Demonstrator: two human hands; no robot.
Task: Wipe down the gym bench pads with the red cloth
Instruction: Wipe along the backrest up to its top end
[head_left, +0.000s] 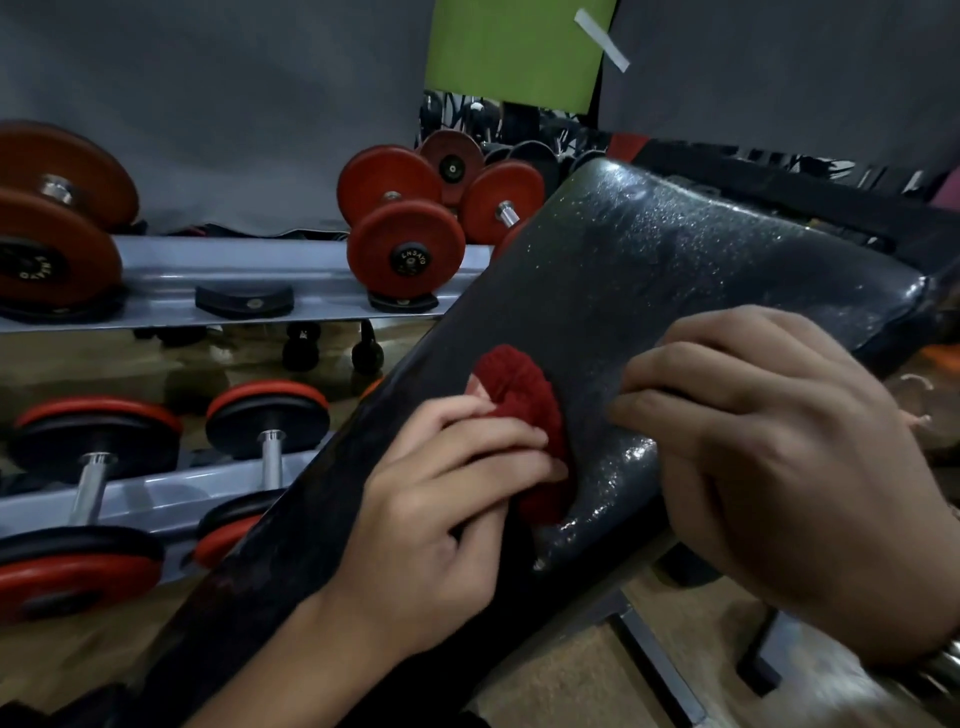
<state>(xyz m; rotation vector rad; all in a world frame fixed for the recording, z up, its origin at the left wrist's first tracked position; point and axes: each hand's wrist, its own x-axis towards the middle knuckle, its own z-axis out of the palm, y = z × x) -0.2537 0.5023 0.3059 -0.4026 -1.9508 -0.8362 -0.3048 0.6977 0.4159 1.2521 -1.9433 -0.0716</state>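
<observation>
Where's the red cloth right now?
Centre of the head view: the red cloth is bunched under the left hand on the black bench pad, beside the right hand.

One brand name is showing clearly: "ENSAYO", in small pale letters, is curving around the black hub cap (410, 261) of the red dumbbell (406, 250) on the far rack. At the far left, the black hub (32, 266) of another dumbbell is carrying similar lettering, but it is too tilted to read fully.
</observation>
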